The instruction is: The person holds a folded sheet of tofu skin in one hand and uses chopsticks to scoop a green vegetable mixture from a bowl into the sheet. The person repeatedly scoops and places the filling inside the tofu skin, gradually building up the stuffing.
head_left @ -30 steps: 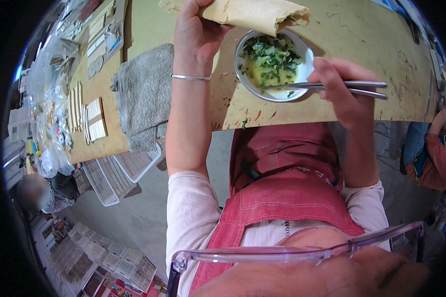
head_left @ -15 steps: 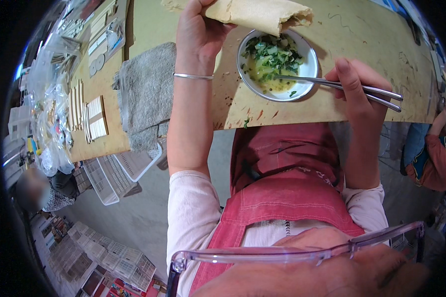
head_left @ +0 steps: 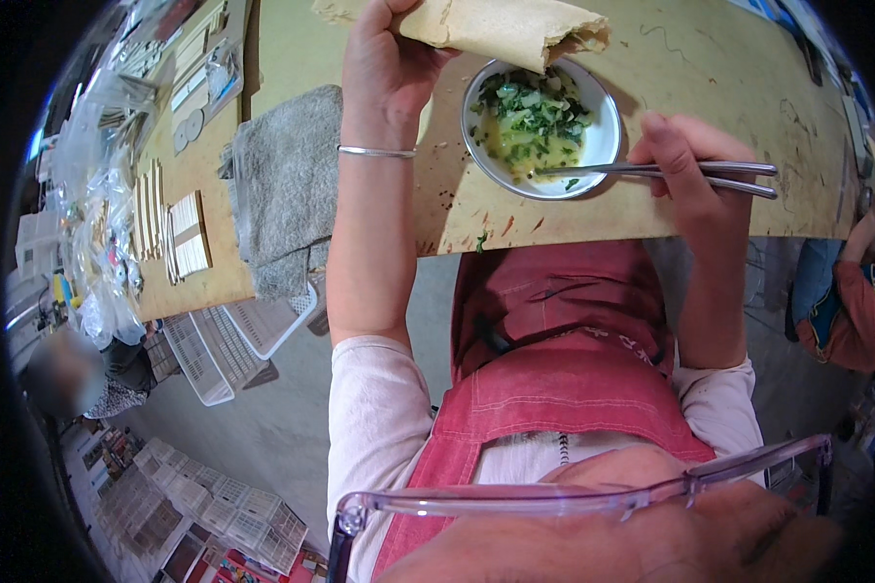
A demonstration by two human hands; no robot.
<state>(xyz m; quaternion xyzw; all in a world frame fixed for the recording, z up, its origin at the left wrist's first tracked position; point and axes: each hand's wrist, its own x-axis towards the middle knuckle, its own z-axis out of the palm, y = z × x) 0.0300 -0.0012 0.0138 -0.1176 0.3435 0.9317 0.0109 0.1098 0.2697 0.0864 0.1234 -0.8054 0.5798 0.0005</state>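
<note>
My left hand (head_left: 391, 58) is closed round a pale rolled flatbread (head_left: 506, 27), whose bitten right end shows some filling. Just below that end, a white bowl (head_left: 605, 131) with a dark rim stands on the table. Chopped green leafy vegetables (head_left: 540, 107) lie in it in a yellowish broth. To the right of the bowl, my right hand (head_left: 688, 160) grips a pair of metal chopsticks (head_left: 729, 169). Their tips reach over the rim into the broth. Part of the flatbread's far side is hidden by my left fingers.
A grey towel (head_left: 287, 175) lies left of my left forearm, beside wooden strips (head_left: 187, 233) and plastic bags (head_left: 107, 194). White plastic baskets (head_left: 214, 360) sit below the table's edge. One person (head_left: 63, 374) is at far left, another's arm (head_left: 860, 301) at far right.
My right hand and the chopsticks have shifted slightly left, and the chopsticks' back ends have risen in the picture. The tips sit a little lower in the bowl. My left hand barely moved.
</note>
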